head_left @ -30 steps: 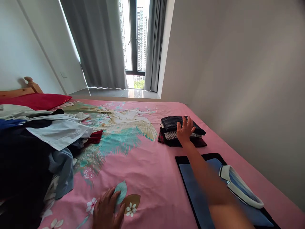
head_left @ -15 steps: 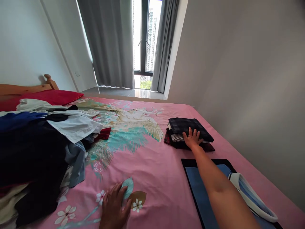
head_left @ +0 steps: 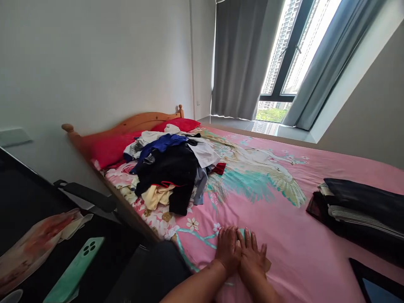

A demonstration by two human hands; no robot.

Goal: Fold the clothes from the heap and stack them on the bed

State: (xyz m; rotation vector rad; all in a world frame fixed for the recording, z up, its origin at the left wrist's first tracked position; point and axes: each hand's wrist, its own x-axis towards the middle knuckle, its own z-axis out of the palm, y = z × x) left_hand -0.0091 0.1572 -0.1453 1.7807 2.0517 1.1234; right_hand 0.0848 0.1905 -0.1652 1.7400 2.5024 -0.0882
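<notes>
My left hand [head_left: 227,248] lies flat on the pink printed bedsheet [head_left: 290,240], fingers stretched out. Right beside it my right hand [head_left: 252,256] rests on the same sheet, its fingers spread and touching the left hand. Neither hand holds anything. Ahead and to the left is a heap of loose clothes [head_left: 170,164], with black, blue, white and cream pieces. A stack of folded dark clothes [head_left: 362,210] sits on the right side of the bed. The corner of a blue folded garment with a black edge [head_left: 378,282] shows at the lower right.
Red pillows [head_left: 113,149] lie by the wooden headboard [head_left: 142,120]. At the lower left, a green phone [head_left: 75,267] and a crumpled plastic bag [head_left: 38,244] lie on a black surface near a black armrest [head_left: 85,195]. Grey curtains [head_left: 240,63] flank the window.
My right hand has left the stack of folded clothes and come down beside my left hand. The view has swung left, bringing in the headboard and phone.
</notes>
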